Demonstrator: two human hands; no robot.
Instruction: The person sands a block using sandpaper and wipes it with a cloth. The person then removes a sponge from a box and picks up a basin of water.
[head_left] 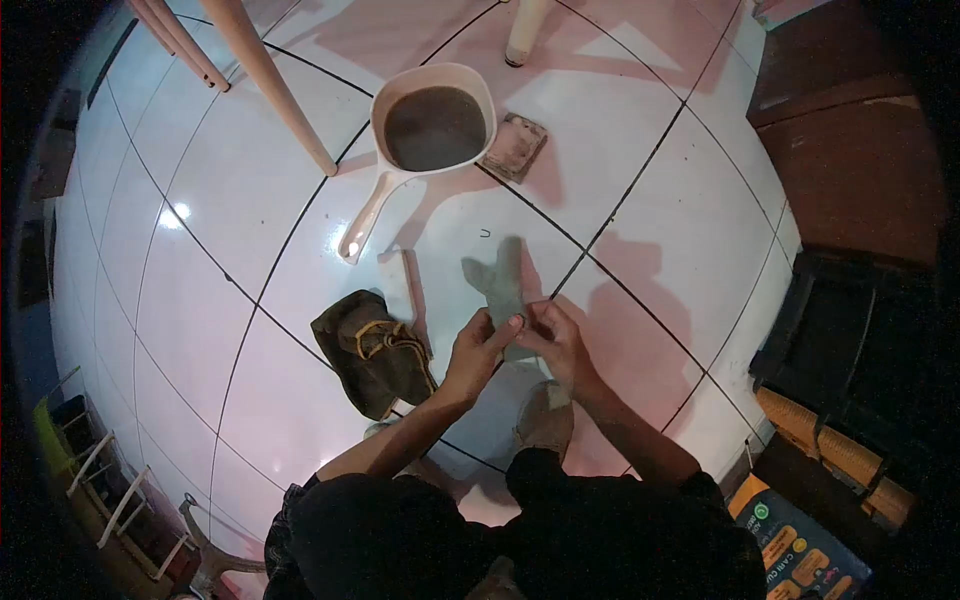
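White tiles (285, 400) carry a pale dipper (440, 76) of murky liquid (435, 130) while both hands (472, 352) (562, 348) grip a grey item (508, 278).

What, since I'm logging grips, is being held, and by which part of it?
A greyish forked piece, held below its fork by the left hand and right hand.

You're holding one grey-green forked piece (510, 275), matte and dull. Long prong points to 12 o'clock, rounded tip; shorter lobe kicks out toward 10. Bottom end runs to 6, partly hidden where your left hand (474, 350) pinches it from 7 and your right hand (560, 340) from 4 to 5. Sits just off view centre, toward 2. Can't make out the material.
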